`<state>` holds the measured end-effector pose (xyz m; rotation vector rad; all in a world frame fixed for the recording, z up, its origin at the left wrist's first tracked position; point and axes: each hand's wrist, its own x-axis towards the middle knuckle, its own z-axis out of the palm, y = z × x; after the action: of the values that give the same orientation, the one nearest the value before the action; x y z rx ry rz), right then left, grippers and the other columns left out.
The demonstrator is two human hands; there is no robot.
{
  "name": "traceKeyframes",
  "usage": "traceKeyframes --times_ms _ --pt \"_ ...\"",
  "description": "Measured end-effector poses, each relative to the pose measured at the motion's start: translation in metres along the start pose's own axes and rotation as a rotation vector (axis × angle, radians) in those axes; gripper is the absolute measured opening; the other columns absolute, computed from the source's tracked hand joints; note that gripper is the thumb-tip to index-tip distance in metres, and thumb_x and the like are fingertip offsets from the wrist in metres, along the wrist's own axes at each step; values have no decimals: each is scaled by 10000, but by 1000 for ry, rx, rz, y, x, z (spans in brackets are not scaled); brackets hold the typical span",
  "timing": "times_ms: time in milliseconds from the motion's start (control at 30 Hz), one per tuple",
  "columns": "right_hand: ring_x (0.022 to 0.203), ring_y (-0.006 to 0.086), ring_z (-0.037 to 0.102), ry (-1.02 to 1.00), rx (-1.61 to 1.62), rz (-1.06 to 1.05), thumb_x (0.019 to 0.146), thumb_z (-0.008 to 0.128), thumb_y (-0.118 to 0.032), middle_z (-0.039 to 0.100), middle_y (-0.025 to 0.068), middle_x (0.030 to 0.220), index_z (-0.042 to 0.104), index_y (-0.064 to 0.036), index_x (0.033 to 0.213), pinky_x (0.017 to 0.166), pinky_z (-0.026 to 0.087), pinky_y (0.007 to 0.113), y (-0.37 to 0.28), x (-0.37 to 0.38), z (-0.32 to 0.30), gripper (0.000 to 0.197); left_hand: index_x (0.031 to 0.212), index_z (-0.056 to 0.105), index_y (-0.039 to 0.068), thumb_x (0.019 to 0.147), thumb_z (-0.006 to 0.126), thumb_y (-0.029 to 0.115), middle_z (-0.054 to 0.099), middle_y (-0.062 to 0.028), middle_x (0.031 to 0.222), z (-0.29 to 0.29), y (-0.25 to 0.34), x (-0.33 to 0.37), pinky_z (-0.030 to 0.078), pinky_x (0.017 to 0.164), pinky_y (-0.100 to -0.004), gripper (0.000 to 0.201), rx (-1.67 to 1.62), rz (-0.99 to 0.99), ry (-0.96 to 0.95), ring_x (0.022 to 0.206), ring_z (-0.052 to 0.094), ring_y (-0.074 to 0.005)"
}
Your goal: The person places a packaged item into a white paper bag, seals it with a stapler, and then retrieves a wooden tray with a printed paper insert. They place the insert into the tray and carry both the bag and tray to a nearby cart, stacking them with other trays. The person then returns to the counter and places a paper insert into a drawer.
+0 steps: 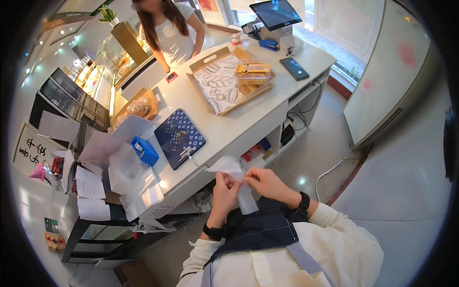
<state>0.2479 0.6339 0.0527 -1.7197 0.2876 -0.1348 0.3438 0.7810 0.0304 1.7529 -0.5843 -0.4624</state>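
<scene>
In front of my apron, at the near edge of the counter, I hold a thin white bag that looks like plastic. My left hand pinches it with thumb and fingers closed. The fingertips of my right hand are closed on the same bag, close beside the left. Part of the bag spreads above my fingers and a flat strip hangs below them. Its opening cannot be made out. Just beyond my hands, a flat dark blue patterned item lies on the counter.
On the white counter sit a cardboard tray with a clear pastry box, a phone, a screen and a blue tape dispenser. Clear bags lie at left. A person stands across the counter.
</scene>
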Motion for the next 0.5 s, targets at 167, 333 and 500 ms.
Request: traceKeyframes --times_ms 167,333,500 --pt "807 119 595 152 82 -109 823 655 -135 637 57 873 578 -6 1069 755 479 260 4 -22 13 289 861 569 -31 793 679 157 632 -92 713 6 0 7 476 584 -268 228 171 -21 -48 634 597 -144" --pt "786 225 622 231 -99 -126 829 611 -105 641 117 868 605 5 989 711 488 313 21 -25 11 195 844 602 -32 843 646 194 621 -70 680 8 19 -7 452 518 -242 230 169 -148 -165 552 571 -105" --pt "708 200 619 296 -130 -238 823 603 -72 635 138 844 629 16 941 643 485 292 20 -22 24 149 870 599 -41 876 608 189 626 -75 691 1 14 -19 450 521 -242 230 107 -109 -141 558 583 -105"
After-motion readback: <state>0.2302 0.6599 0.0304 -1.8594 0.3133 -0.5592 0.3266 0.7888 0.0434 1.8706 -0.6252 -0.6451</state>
